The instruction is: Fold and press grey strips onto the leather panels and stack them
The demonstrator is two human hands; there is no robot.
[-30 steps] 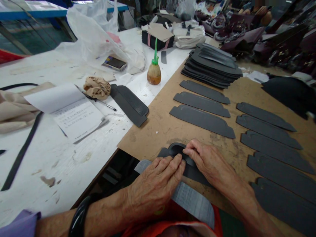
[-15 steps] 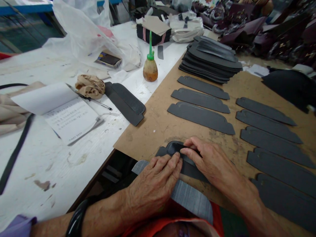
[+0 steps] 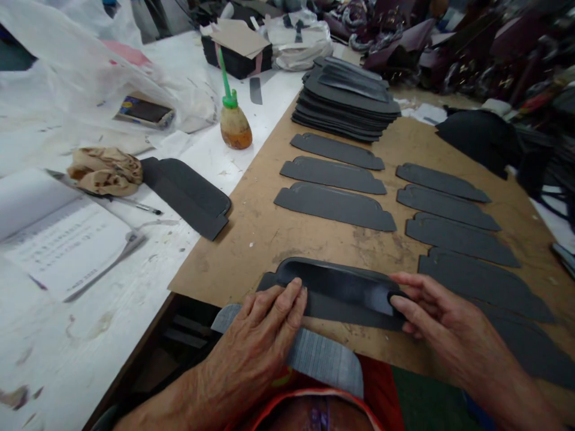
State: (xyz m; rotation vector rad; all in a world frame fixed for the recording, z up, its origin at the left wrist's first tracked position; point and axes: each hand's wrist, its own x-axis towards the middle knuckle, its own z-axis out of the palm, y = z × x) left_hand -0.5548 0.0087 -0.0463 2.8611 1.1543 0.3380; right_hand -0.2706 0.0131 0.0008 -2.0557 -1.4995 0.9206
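Note:
A glossy black leather piece [image 3: 341, 284] lies along a dark grey shaped panel [image 3: 344, 311] at the table's near edge. My left hand [image 3: 265, 329] rests flat near their left end, its fingers stretched out and pressing down. At the other end, my right hand [image 3: 442, 320] pinches the black leather piece between thumb and fingers, its tip bent up slightly. Below my left hand, a grey streaked strip [image 3: 326, 362] sticks out past the table edge. Several matching grey panels [image 3: 335, 206] lie in rows beyond my hands.
A tall stack of black pieces [image 3: 345, 102] stands at the back of the brown board [image 3: 242, 263]. To the left, the white table holds a glue bottle [image 3: 236, 126], a crumpled cloth [image 3: 105, 170], an open notebook [image 3: 72, 245] and another dark panel [image 3: 186, 194].
My right hand has moved right, away from my left hand, and the black leather piece now stretches along the panel. The whole view has shifted, with the table things further left.

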